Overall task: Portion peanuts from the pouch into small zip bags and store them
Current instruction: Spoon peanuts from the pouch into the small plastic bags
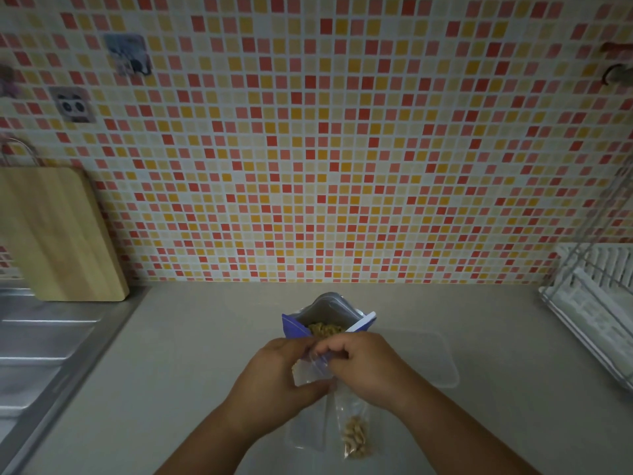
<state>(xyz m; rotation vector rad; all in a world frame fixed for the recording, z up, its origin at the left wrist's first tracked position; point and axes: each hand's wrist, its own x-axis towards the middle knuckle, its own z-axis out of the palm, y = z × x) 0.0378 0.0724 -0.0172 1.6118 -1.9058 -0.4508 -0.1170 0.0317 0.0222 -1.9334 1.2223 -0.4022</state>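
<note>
A blue pouch [328,315] stands open on the counter, with peanuts [325,329] showing inside its silver lining. Just in front of it, my left hand [274,375] and my right hand [368,363] both pinch the top of a small clear zip bag [313,370] with a blue strip. A few peanuts show inside it near my left fingers. Another small zip bag [356,437] holding peanuts lies on the counter below my hands. More clear bags lie beside it, partly hidden by my arms.
A clear plastic container lid [435,361] lies flat to the right of the pouch. A wooden cutting board [58,234] leans on the tiled wall at left, above a steel sink drainboard [41,347]. A dish rack [596,299] stands at the right.
</note>
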